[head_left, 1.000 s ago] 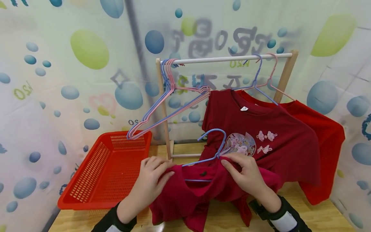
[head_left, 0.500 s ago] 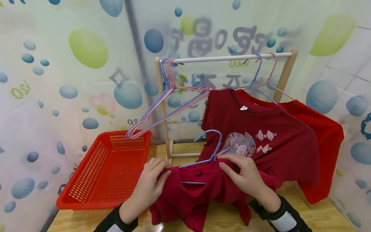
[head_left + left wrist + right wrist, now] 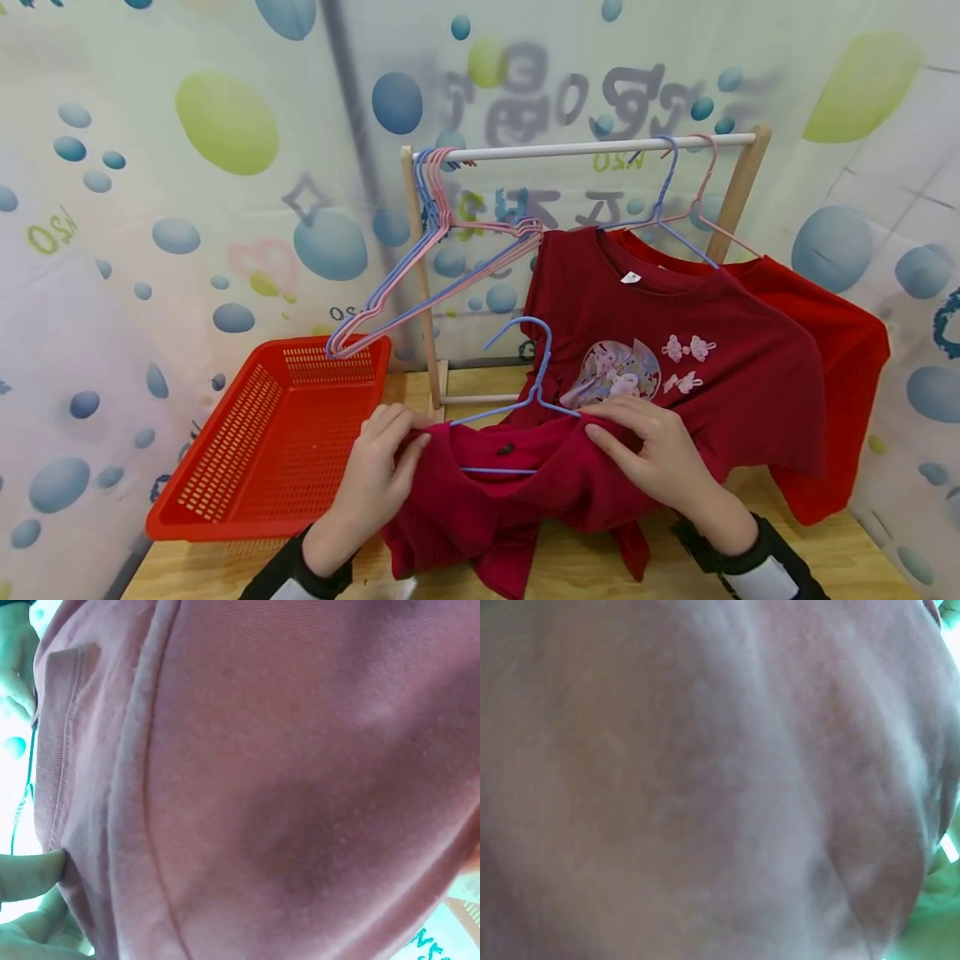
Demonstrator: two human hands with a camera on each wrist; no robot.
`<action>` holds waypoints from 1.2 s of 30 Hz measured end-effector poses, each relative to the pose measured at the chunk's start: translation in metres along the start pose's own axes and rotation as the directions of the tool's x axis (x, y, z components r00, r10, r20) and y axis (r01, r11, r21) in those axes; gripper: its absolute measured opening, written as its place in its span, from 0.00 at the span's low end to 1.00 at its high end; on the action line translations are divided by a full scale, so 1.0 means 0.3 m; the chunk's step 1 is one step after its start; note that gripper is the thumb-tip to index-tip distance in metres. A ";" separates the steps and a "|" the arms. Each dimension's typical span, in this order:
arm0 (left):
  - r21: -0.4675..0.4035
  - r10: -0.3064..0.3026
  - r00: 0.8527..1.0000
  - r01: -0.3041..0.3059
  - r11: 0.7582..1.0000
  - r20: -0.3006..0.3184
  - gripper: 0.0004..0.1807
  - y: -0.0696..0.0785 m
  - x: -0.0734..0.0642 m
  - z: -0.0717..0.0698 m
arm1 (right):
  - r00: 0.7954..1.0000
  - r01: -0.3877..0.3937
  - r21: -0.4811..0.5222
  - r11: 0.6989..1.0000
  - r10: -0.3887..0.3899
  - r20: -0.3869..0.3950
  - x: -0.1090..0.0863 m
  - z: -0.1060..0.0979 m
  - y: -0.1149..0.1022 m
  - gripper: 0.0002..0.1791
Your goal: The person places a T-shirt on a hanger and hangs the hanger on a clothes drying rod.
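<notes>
Between the two hands hangs a crimson shirt (image 3: 480, 517), its neckline facing up with a small dark tag inside. A blue hanger (image 3: 537, 383) is inside the shirt; its hook and the top of both arms stand out of the neck, and its bottom bar shows through the opening. My left hand (image 3: 378, 479) pinches the shirt at the left shoulder, thumb in front. At the right shoulder my right hand (image 3: 660, 454) pinches the cloth beside the neckline. Shirt fabric (image 3: 285, 780) fills most of the left wrist view, and blurred cloth (image 3: 705, 780) most of the right one.
Behind stands a rack with a white rail (image 3: 600, 150). Several blue and pink hangers (image 3: 442, 242) hang at its left end. A dark red T-shirt (image 3: 720, 367) and a bright red garment (image 3: 840, 375) hang at right. A red plastic basket (image 3: 300, 450) sits left on the wooden table (image 3: 787, 550).
The right hand has moved right along the shirt's shoulder, and the neckline is spread wider. The hanger's hook has shifted left and stands more upright; its right arm now shows. The left hand moved slightly left.
</notes>
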State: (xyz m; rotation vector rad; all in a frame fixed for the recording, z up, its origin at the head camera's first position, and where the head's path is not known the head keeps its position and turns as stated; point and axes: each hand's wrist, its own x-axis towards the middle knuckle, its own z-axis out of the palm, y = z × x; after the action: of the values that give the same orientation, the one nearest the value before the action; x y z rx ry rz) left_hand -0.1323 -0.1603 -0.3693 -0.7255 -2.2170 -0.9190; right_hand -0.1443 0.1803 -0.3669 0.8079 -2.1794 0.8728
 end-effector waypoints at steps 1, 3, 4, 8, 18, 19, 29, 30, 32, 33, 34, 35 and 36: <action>0.001 0.001 1.000 -0.001 1.000 -0.004 0.11 0.000 0.000 -0.001 | 1.000 -0.004 -0.003 1.000 0.004 0.002 -0.004 -0.003 0.003 0.21; 0.005 -0.004 1.000 0.004 1.000 -0.006 0.11 0.000 -0.001 -0.004 | 1.000 -0.010 -0.005 1.000 0.010 0.004 -0.012 -0.009 0.009 0.21; 0.006 -0.010 1.000 0.010 1.000 -0.005 0.11 0.001 -0.001 -0.006 | 1.000 -0.013 -0.003 1.000 0.013 0.008 -0.017 -0.012 0.013 0.21; 0.011 -0.045 0.999 0.045 0.999 0.001 0.11 0.003 -0.003 -0.014 | 0.999 -0.023 -0.001 1.000 0.023 0.023 -0.037 -0.023 0.029 0.20; 0.005 -0.089 0.996 0.089 0.996 -0.033 0.10 -0.014 -0.008 -0.041 | 0.980 -0.197 -0.045 0.979 0.196 -0.011 -0.126 -0.082 0.080 0.21; 0.001 -0.103 0.994 0.103 0.995 -0.034 0.10 -0.015 -0.008 -0.044 | 0.973 -0.232 -0.048 0.971 0.232 -0.015 -0.136 -0.089 0.086 0.22; -0.005 -0.186 0.981 0.186 0.983 -0.049 0.09 -0.024 -0.004 -0.066 | 0.935 -0.354 -0.055 0.934 0.353 -0.029 -0.209 -0.136 0.137 0.28; -0.004 -0.185 0.981 0.185 0.983 -0.052 0.09 -0.025 -0.004 -0.067 | 0.941 -0.336 -0.048 0.941 0.334 -0.049 -0.211 -0.139 0.142 0.28; 0.004 -0.181 0.982 0.181 0.983 -0.058 0.09 -0.028 -0.005 -0.069 | 0.949 -0.304 -0.045 0.952 0.298 -0.101 -0.212 -0.147 0.150 0.29; 0.006 -0.179 0.982 0.180 0.984 -0.060 0.09 -0.029 -0.005 -0.070 | 0.952 -0.283 -0.044 0.958 0.275 -0.135 -0.211 -0.153 0.153 0.29; 0.010 -0.177 0.982 0.178 0.984 -0.062 0.09 -0.031 -0.005 -0.071 | 0.952 -0.264 -0.042 0.964 0.253 -0.172 -0.208 -0.161 0.156 0.29; 0.013 -0.173 0.983 0.175 0.985 -0.064 0.09 -0.032 -0.005 -0.071 | 0.951 -0.246 -0.050 0.968 0.231 -0.205 -0.205 -0.169 0.157 0.28; 0.016 -0.171 0.983 0.173 0.985 -0.066 0.09 -0.034 -0.004 -0.072 | 0.949 -0.231 -0.062 0.971 0.212 -0.232 -0.201 -0.179 0.158 0.27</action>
State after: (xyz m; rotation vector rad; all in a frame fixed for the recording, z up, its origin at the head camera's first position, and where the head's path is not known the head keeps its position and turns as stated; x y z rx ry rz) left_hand -0.1312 -0.1831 -0.3623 -0.4932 -2.2552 -0.9865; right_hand -0.1246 0.2663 -0.3979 0.4035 -2.1161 0.9214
